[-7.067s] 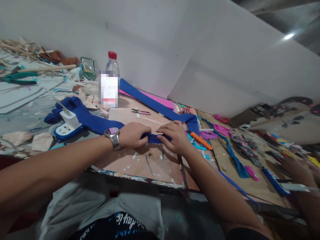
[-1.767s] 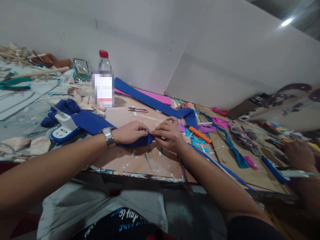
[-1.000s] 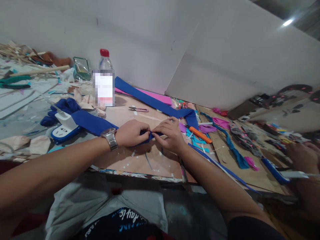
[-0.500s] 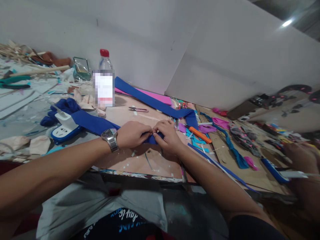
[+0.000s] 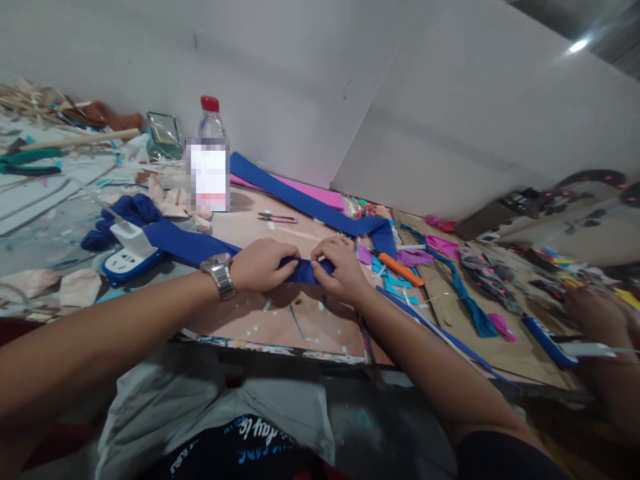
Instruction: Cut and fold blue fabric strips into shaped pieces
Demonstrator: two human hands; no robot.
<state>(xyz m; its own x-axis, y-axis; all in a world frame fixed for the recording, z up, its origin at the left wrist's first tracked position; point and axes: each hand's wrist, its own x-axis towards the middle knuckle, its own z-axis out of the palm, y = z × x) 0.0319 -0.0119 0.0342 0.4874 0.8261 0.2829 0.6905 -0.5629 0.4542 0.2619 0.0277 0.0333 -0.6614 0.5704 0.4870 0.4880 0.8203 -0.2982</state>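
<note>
A long blue fabric strip [image 5: 190, 244] runs from a bunched blue heap [image 5: 133, 213] at the left to the middle of the table. My left hand [image 5: 265, 265], below a metal wristwatch, pinches the strip between thumb and fingers. A short way to its right, my right hand [image 5: 340, 268] grips the strip's end, thumb against bent fingers. A small stretch of blue cloth shows between the two hands. Behind them lie small thread snips [image 5: 278, 218]. Another blue strip [image 5: 295, 199] lies over a pink one [image 5: 325, 197] along the wall.
A red-capped bottle [image 5: 211, 120] stands behind a blurred upright panel. A blue-and-white power strip [image 5: 131, 262] lies left, with green-handled pliers [image 5: 33, 161] farther off. An orange cutter [image 5: 400, 269] and coloured scraps lie right. Another person's hand [image 5: 595, 317] is at the far right.
My hands have moved slightly apart, and more of the blue cloth shows between them. The other person's hand at the right has shifted a little.
</note>
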